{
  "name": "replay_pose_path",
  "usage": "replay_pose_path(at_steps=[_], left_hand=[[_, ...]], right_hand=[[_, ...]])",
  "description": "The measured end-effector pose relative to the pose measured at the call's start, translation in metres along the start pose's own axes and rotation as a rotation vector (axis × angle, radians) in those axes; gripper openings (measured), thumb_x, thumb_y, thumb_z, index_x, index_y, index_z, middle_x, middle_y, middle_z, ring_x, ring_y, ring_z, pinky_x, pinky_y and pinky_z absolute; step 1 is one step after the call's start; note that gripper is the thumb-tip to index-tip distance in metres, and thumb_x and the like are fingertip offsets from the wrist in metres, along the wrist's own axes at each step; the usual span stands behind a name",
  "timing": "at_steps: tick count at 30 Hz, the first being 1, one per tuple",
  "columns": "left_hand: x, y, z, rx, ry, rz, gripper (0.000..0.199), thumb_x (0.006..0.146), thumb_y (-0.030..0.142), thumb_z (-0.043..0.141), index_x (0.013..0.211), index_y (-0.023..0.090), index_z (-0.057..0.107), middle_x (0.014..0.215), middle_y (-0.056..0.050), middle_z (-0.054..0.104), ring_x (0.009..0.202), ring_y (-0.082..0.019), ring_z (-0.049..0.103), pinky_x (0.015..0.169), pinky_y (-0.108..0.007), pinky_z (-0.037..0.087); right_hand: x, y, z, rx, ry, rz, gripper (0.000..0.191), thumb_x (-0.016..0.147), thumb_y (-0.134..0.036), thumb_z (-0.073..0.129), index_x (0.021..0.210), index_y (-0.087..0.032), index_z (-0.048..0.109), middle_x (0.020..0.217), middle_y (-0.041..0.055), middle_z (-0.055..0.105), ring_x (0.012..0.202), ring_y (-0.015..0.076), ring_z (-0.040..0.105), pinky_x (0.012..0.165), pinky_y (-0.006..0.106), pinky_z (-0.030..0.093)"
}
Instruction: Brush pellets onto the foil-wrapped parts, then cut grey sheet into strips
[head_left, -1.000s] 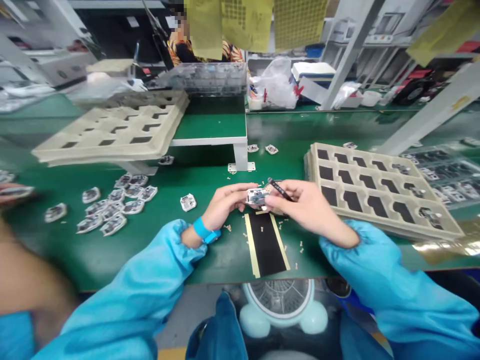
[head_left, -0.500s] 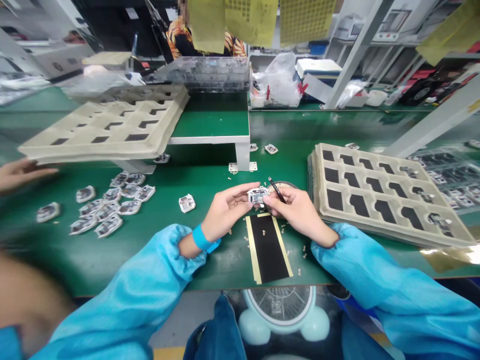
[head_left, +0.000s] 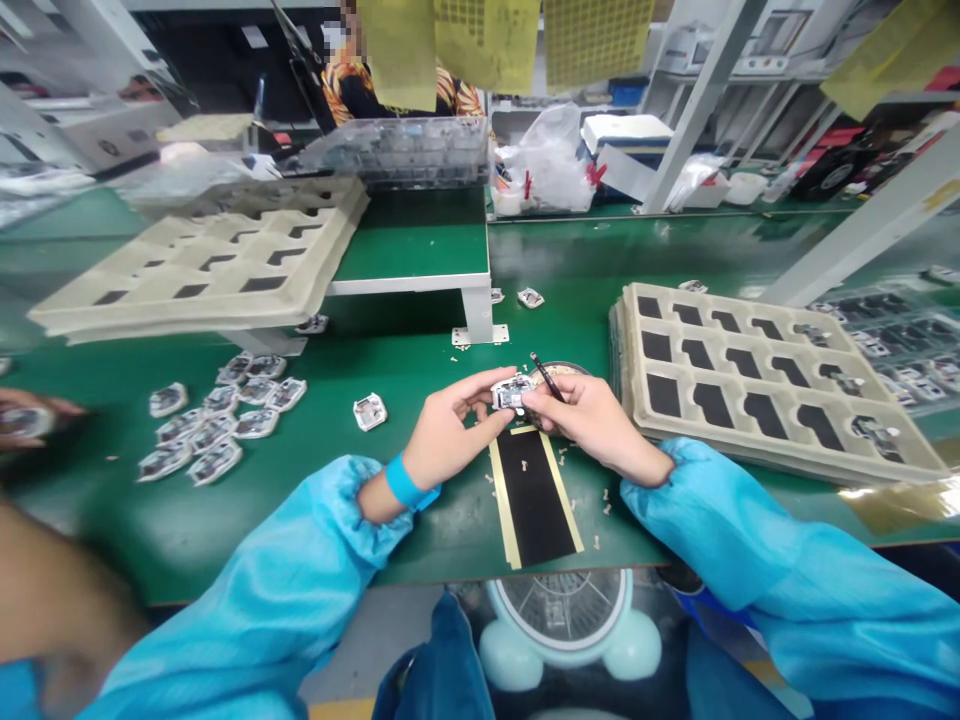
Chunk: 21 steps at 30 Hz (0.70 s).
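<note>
My left hand (head_left: pixel 448 425) pinches a small white-framed electronic module (head_left: pixel 509 394) between thumb and fingers, above the top edge of a black mat (head_left: pixel 536 500) with yellow tape borders. A slim black pen-shaped tool (head_left: pixel 546 376) sits in my right hand (head_left: pixel 596 418), slanting up to the left. That hand's thumb and fingertips meet the module's right side. Behind it, partly covered, is a round dish (head_left: pixel 561 372) of tiny beige pieces. More such pieces lie scattered on and around the mat. One loose module (head_left: pixel 370 411) rests left of my hands.
Several similar modules (head_left: pixel 214 432) cluster on the green bench at left. Beige compartment trays (head_left: pixel 750 440) are stacked at right; another tray stack (head_left: pixel 187 300) sits on the raised shelf (head_left: pixel 420 262). At the left edge, a co-worker's hand (head_left: pixel 67 408) holds a module.
The co-worker's hand has come down from beside the tray and now holds a module at the left edge. My hands keep nearly the same pose; the view has shifted slightly.
</note>
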<state>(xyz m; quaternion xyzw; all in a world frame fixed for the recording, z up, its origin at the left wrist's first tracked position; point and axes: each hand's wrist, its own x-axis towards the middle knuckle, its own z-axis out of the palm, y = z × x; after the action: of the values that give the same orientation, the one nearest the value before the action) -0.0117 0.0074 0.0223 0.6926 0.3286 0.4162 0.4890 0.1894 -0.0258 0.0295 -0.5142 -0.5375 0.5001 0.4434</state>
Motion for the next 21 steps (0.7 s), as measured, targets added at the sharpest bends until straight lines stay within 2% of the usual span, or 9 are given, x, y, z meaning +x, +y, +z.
replay_pose_path(at_steps=[9,17,21], left_hand=[[-0.0017,-0.0022,-0.0037,0.200,0.045,0.068,0.041,0.085,0.029,0.076,0.126,0.024,0.072,0.111,-0.007,0.075,0.070,-0.013,0.059,0.072,-0.030,0.054],[-0.0055,-0.0016,-0.0024,0.232,0.057,0.064,0.044,0.085,0.025,0.075,0.129,0.026,0.070,0.114,-0.006,0.074,0.077,-0.016,0.061,0.075,-0.032,0.053],[-0.0063,0.0011,-0.0021,0.351,0.061,0.169,0.042,0.085,0.020,0.075,0.126,0.027,0.072,0.118,-0.005,0.074,0.083,-0.017,0.064,0.077,-0.031,0.054]], right_hand=[[0.0011,0.0046,0.0014,0.014,-0.001,-0.008,0.040,0.079,-0.053,0.077,0.072,-0.016,0.065,0.059,-0.0027,0.059,0.053,0.0087,0.047,0.052,0.023,0.033],[0.0011,0.0052,0.0017,0.043,-0.009,-0.011,0.041,0.078,-0.055,0.076,0.079,-0.015,0.069,0.063,-0.0015,0.062,0.058,0.0106,0.053,0.056,0.024,0.038],[-0.0003,0.0018,0.0029,0.059,0.002,0.018,0.043,0.077,-0.056,0.077,0.071,-0.015,0.064,0.058,-0.0033,0.057,0.053,0.0087,0.047,0.053,0.024,0.035]])
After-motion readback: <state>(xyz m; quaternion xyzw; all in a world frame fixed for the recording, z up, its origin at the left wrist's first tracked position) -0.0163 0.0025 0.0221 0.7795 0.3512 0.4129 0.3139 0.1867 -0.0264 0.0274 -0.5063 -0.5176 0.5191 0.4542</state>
